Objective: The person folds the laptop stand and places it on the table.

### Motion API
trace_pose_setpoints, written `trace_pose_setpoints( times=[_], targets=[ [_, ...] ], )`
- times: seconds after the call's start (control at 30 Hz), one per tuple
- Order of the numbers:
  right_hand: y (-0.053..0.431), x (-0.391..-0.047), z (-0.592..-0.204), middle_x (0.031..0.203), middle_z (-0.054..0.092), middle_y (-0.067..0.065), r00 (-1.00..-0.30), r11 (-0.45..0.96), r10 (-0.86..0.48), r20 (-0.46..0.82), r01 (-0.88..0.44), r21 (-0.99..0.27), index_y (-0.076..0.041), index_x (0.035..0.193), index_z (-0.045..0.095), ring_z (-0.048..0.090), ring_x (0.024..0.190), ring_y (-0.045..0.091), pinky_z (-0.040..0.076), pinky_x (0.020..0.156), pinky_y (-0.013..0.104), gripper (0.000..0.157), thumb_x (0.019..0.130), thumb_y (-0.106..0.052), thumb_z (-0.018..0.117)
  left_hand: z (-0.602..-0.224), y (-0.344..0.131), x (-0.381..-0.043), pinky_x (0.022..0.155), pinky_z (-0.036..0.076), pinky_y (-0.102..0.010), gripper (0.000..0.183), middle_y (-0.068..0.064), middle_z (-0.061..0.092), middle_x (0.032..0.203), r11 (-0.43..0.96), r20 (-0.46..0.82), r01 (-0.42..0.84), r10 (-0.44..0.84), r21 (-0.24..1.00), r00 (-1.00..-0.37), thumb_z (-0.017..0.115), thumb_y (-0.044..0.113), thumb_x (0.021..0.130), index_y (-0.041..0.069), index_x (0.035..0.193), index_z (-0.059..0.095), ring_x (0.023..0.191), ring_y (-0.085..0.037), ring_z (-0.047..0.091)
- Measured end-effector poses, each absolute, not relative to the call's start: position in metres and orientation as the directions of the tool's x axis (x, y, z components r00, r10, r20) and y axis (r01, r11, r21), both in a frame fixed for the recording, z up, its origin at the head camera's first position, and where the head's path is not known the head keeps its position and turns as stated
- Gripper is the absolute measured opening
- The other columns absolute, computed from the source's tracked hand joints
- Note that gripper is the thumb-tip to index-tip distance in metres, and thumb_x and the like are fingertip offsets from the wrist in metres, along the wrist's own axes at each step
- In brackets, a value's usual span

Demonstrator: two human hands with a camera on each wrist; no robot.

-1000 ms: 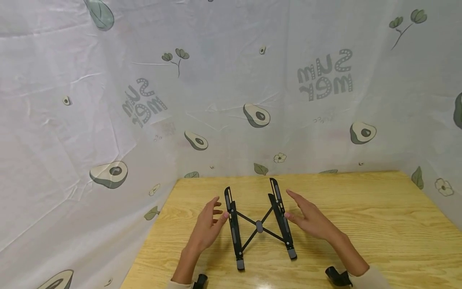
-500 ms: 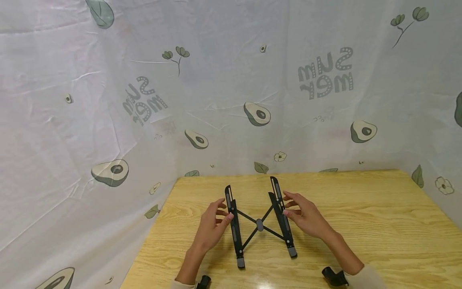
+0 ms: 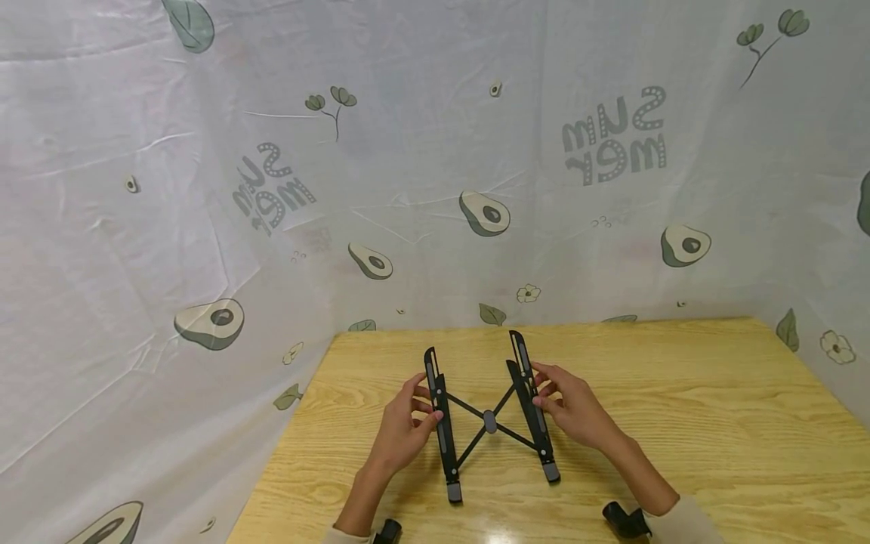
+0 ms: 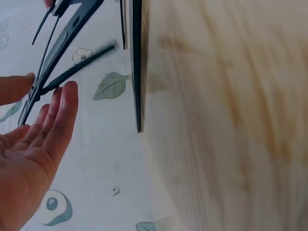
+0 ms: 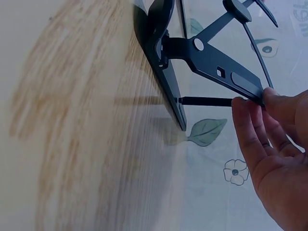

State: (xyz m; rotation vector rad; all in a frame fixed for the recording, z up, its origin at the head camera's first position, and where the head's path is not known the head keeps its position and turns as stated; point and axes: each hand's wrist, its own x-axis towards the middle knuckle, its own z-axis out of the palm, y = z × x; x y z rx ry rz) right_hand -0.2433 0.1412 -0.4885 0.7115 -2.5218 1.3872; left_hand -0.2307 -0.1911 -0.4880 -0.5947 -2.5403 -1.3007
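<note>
A black folding laptop stand (image 3: 490,421) stands unfolded on the table, its two side rails joined by crossed bars with a grey hub. My left hand (image 3: 399,432) pinches the left rail (image 3: 445,438), thumb on top and fingers on the outer side and below. In the left wrist view, the thumb and fingers of the left hand (image 4: 36,156) meet around the raised rail. On the opposite side, my right hand (image 3: 576,408) pinches the right rail (image 3: 537,423). The right wrist view shows the right hand (image 5: 284,163) with thumb and fingertips at the raised rail's end, beside a thin strut (image 5: 207,101).
The wooden table (image 3: 680,400) extends to both sides of the stand. A pale patterned sheet (image 3: 421,151) hangs behind it and along the left and right sides. A black wrist mount (image 3: 625,520) sits at the right sleeve, another (image 3: 387,531) at the left.
Both hands have moved inward, from beside the stand to the two rails, and their fingers have closed on them. The stand has stayed in place.
</note>
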Motion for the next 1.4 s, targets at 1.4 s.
trace_pose_setpoints(
  times=[1.4],
  targets=[
    [0.14,-0.253,-0.488,0.111,0.064,0.011,-0.924,0.377,-0.235,0.301,-0.373,-0.848,-0.008,0.138,0.055,0.069,0.082,0.012,0.061,0.063,0.03,0.047,0.093,0.0,0.067,-0.477,-0.174,-0.231,0.059,0.06,-0.042,0.051,-0.013,0.061,0.096,0.433,0.241,0.288,0.16,0.854,-0.957,0.071,-0.005,0.087,0.005,0.134,0.055,0.076,-0.017,0.07]
  ],
)
